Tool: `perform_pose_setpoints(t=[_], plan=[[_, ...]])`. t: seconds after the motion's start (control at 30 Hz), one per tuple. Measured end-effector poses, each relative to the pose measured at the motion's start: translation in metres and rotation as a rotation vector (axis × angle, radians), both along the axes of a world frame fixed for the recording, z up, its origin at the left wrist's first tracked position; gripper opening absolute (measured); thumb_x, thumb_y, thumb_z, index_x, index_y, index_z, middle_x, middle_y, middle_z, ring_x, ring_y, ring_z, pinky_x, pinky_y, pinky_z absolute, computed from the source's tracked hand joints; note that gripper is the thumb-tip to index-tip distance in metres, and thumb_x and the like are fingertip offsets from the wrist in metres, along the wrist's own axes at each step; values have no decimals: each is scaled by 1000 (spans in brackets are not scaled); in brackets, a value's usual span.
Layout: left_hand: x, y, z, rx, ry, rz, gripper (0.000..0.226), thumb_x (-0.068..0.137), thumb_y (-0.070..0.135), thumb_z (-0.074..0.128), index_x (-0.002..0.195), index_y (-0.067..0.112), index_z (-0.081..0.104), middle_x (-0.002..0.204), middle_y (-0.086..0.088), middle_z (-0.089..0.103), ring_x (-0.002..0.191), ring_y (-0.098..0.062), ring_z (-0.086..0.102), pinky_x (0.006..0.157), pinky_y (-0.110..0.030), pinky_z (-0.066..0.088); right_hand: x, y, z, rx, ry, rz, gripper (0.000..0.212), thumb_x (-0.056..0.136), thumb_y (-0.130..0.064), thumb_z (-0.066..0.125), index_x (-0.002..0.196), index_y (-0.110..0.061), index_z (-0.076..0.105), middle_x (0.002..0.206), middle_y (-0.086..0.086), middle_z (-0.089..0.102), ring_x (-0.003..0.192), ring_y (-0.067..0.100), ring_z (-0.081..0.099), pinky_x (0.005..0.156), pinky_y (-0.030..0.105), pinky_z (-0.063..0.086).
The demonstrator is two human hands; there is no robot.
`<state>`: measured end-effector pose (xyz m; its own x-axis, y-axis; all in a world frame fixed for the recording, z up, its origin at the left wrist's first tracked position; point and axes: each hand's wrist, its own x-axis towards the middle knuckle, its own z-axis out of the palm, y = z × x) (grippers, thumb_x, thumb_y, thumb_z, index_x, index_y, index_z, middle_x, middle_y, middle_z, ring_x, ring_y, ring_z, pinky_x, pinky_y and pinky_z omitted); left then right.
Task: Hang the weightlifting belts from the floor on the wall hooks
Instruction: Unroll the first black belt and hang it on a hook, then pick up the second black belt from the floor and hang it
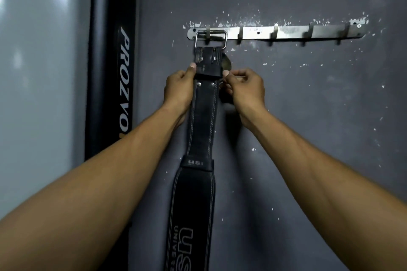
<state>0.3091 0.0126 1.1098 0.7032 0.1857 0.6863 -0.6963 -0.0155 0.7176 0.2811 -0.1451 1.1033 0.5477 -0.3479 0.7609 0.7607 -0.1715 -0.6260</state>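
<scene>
Hanging black weightlifting belt (pixel 201 116) on leftmost hook (pixel 208 32) of steel hook rail (pixel 286 32); buckle (pixel 210 38) seems seated over hook, though blur leaves doubt. Belt drapes down grey wall (pixel 308 116). Left hand (pixel 179 89) pinches belt's left edge just below buckle; right hand (pixel 245 87) pinches right edge. Both arms outstretched, raised. Next move likely: release gently, confirm buckle holds.

Both hands, left hand (pixel 179 89) and right hand (pixel 246 88), grip a black belt (pixel 202 121) whose buckle (pixel 210 38) hangs on the hook rail (pixel 286 32).
</scene>
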Motion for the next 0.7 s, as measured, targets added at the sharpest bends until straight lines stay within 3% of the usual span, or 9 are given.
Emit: perform_pose_setpoints(t=[0.07,0.17,0.23,0.3,0.43,0.5,0.6,0.7], plan=[[-22,-7,-29,23,10,38,41,80,63,60,78,23,66,80,1,70,81,-22,66,87,-46,55,-17,-3,-26,22,42,63,15,90,-32,79,85,-22,69,79,2,77,77,21,77,90,54,63],[-51,-16,-82,59,48,42,42,93,51,59,120,19,64,117,4,68,111,-14,64,104,-35,50,-44,-7,-69,22,119,137,16,92,-31,77,84,-21,68,79,1,74,73,17,73,93,54,62],[-70,-18,-121,47,99,47,46,97,47,57,133,18,57,130,2,63,121,-14,59,107,-29,45,-60,-11,-103,5,188,177,16,92,-34,77,85,-22,69,82,1,74,73,15,73,95,54,61],[-94,-20,-157,46,160,89,44,99,47,56,133,18,57,130,2,63,121,-15,59,104,-28,44,-77,-15,-139,-12,270,204,16,92,-37,76,87,-22,70,83,0,76,75,15,73,95,53,61],[-150,-26,-228,45,292,98,49,92,58,55,127,23,59,128,1,65,119,-16,61,109,-39,47,-122,-24,-216,-42,435,236,17,92,-39,75,87,-22,72,80,-2,77,75,14,73,86,45,63],[-181,-31,-265,77,370,91,51,93,60,54,128,24,58,130,2,64,120,-15,61,105,-34,48,-147,-30,-257,-61,521,250,17,95,-36,74,87,-22,71,77,-4,75,75,14,73,79,41,62],[-225,-41,-320,80,476,68,43,101,48,51,130,18,58,126,3,65,113,-7,61,84,-18,44,-184,-41,-315,-86,637,266,18,97,-36,71,89,-20,71,79,-3,74,76,15,72,73,36,58],[-269,-48,-371,71,548,41,37,103,41,50,130,16,58,119,9,66,106,6,60,87,-18,43,-218,-54,-364,-111,736,259,19,99,-35,70,93,-17,71,79,-3,73,75,15,69,74,35,58]])
